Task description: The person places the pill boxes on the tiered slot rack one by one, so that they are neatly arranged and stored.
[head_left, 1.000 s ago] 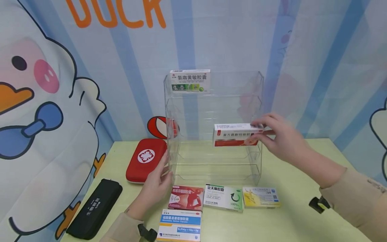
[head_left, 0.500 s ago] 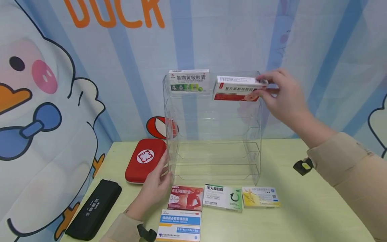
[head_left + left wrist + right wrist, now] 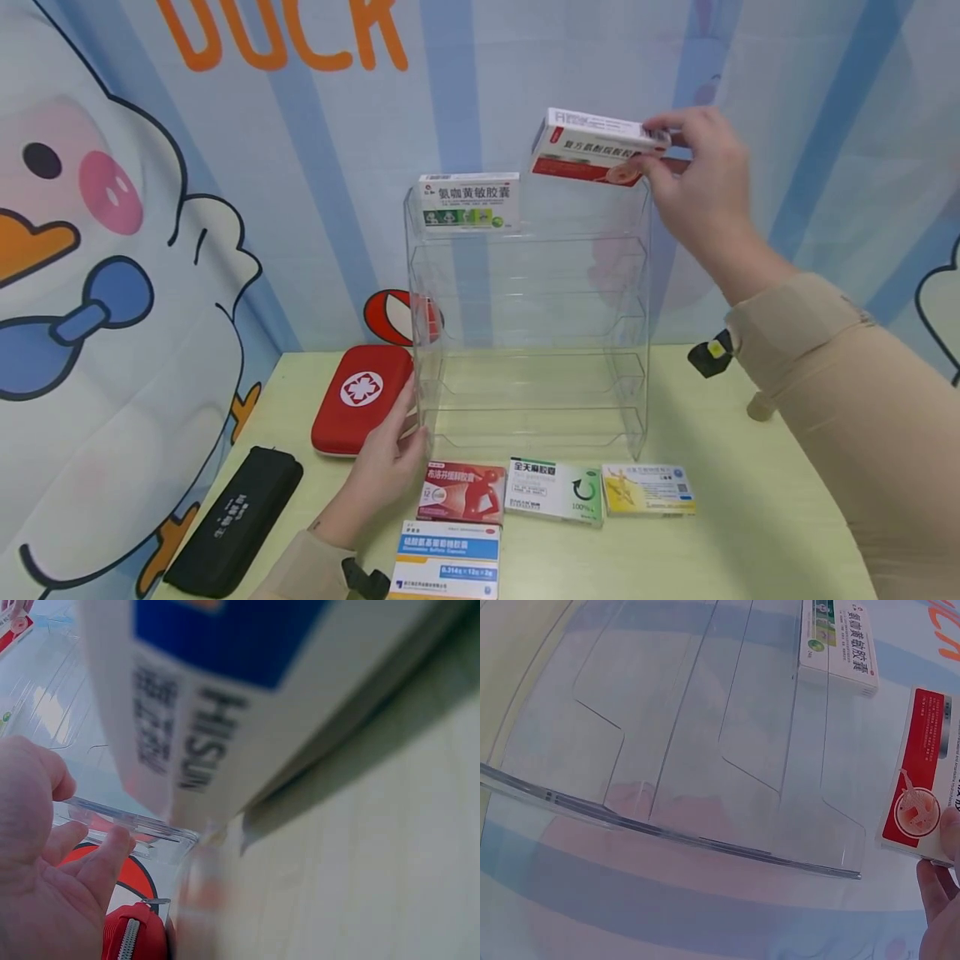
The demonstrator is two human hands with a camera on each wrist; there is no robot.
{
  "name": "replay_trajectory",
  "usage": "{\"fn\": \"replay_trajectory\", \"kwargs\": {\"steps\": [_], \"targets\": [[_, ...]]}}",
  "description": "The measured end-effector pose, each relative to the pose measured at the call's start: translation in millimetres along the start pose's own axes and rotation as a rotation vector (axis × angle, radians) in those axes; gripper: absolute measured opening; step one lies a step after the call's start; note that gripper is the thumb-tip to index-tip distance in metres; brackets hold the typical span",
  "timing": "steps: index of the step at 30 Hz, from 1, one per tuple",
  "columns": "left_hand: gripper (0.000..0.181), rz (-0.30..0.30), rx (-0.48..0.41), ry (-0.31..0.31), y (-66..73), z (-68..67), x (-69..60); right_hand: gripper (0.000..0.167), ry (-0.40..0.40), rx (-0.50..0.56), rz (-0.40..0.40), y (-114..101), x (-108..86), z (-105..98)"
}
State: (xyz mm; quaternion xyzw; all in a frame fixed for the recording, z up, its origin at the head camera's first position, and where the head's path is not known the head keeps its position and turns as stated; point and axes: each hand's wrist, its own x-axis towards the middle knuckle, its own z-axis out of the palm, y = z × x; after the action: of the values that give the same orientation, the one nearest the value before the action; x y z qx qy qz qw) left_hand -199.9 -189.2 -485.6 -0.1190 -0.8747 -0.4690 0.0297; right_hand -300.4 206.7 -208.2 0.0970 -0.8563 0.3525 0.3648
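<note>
In the head view my right hand (image 3: 701,171) pinches the right end of a white and red box (image 3: 592,150), held slightly tilted above the top right of a clear tiered rack (image 3: 528,408). The right wrist view shows that box (image 3: 922,772) apart from the rack, thumb on its front. A white and green box (image 3: 468,204) stands in the rack's top tier at the left. My left hand (image 3: 386,458) touches the rack's lower left side; in the left wrist view its fingers (image 3: 105,859) lie against the clear edge.
Before the rack lie a red box (image 3: 461,492), a white and green box (image 3: 553,490), a yellow and white box (image 3: 648,489) and a blue and white box (image 3: 446,560). A red case (image 3: 362,400) and a black case (image 3: 234,521) lie at the left.
My right hand has raised the white and red box from in front of the rack's middle to above its top, and the box has tilted. My left hand stays at the rack's side.
</note>
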Motion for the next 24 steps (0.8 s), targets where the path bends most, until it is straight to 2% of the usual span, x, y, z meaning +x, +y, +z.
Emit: {"fn": "replay_trajectory", "kwargs": {"steps": [7, 13, 19, 24], "targets": [[0.098, -0.006, -0.001, -0.006, -0.2, 0.2, -1.1, 0.037, -0.024, -0.020, 0.035, 3, 6.8, 9], [0.098, 0.014, 0.006, 0.006, 0.2, -0.2, -0.9, 0.036, -0.069, -0.048, 0.046, 4, 11.5, 13], [0.098, -0.001, 0.003, -0.001, 1.3, 0.0, -0.8, 0.040, -0.149, -0.105, 0.079, 8, 7.5, 20], [0.098, -0.005, 0.007, 0.001, 1.1, 0.0, -0.4, 0.040, -0.184, -0.141, 0.062, 10, 3.1, 24]]}}
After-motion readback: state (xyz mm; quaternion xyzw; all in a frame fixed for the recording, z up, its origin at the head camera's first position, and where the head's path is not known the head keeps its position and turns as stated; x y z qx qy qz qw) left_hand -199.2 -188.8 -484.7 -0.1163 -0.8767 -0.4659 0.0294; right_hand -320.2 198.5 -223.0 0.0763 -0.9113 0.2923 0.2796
